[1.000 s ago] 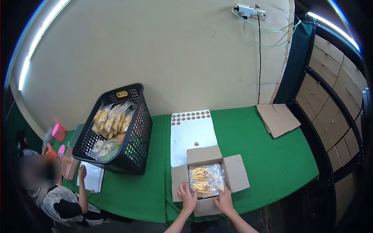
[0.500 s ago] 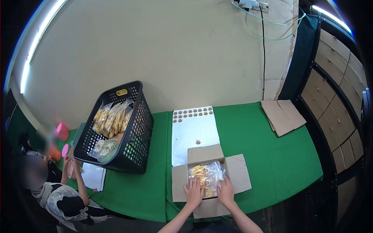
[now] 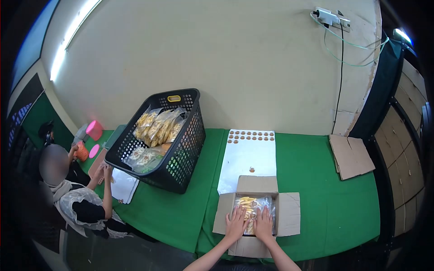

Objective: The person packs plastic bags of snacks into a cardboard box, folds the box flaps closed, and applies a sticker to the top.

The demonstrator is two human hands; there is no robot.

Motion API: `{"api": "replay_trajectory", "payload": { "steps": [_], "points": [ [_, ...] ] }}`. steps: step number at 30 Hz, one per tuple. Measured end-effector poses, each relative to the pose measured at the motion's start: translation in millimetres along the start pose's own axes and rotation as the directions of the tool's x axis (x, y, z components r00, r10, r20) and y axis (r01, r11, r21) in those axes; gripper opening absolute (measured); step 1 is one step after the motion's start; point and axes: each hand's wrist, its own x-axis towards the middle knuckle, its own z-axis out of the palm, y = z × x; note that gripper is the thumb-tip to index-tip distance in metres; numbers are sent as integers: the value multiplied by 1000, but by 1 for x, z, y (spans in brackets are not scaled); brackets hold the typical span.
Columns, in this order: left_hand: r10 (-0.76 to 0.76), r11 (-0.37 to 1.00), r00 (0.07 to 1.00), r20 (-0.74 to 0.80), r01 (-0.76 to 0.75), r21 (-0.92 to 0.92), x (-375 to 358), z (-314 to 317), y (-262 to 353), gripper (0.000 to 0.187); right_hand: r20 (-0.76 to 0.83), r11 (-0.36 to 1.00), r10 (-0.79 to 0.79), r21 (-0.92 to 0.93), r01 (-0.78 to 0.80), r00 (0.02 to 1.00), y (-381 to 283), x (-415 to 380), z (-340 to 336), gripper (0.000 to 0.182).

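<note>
Left hand [image 3: 236, 223] and right hand [image 3: 264, 222] both flat, fingers spread, pressing clear snack bags [image 3: 251, 209] into the open brown cardboard box [image 3: 289, 214] on the green table [image 3: 181, 212]; flaps unclosed, black plastic basket [image 3: 181, 153] holds more bags.

From the near rim of the open cardboard box [image 3: 289, 216], the left hand [image 3: 236, 223] and right hand [image 3: 264, 222] have been brought inward and laid flat, side by side, on the clear snack bags [image 3: 251, 204] inside it.
</note>
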Motion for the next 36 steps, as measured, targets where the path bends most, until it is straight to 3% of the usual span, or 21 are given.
{"api": "replay_trajectory", "payload": {
  "steps": [3,6,12,16,18,21,24,25,28,30,36],
  "points": [
    [-72,944,986,-152,19,-329,-1,-10,-3,49,-41,999,4,46,-2,999,-6,-3,-10,60],
    [-125,841,963,-238,-24,-541,-6,-12,-15,44,-135,999,-26,43,32,990,-13,-4,-20,61],
    [-298,794,907,-298,62,-605,-29,-69,-65,36,-231,988,-32,140,66,972,-18,-3,-27,57],
    [-482,844,678,-554,191,-501,-38,-135,-129,24,-274,958,1,276,78,962,-36,16,-34,52],
    [-504,853,553,-663,201,-481,-38,-173,-159,22,-310,938,3,330,105,951,-58,28,-38,44],
    [-468,882,454,-758,190,-431,-28,-222,-200,24,-363,901,-19,397,174,931,-89,51,-33,33],
    [-307,951,510,-803,136,-277,-9,-252,-244,27,-322,846,-47,491,209,946,-128,77,-30,26],
    [-274,961,563,-780,144,-234,-2,-259,-257,30,-388,840,-51,481,250,920,-146,88,-27,20],
    [-224,974,685,-693,187,-129,20,-260,-285,31,-369,780,-122,538,319,921,-199,116,-30,18],
    [-196,980,615,-764,95,-174,25,-236,-299,33,-407,762,-188,513,394,894,-233,135,-30,15],
    [-129,986,582,-803,-9,-165,28,-219,-320,32,-559,668,-334,428,608,759,-340,181,-52,13]
  ]
}}
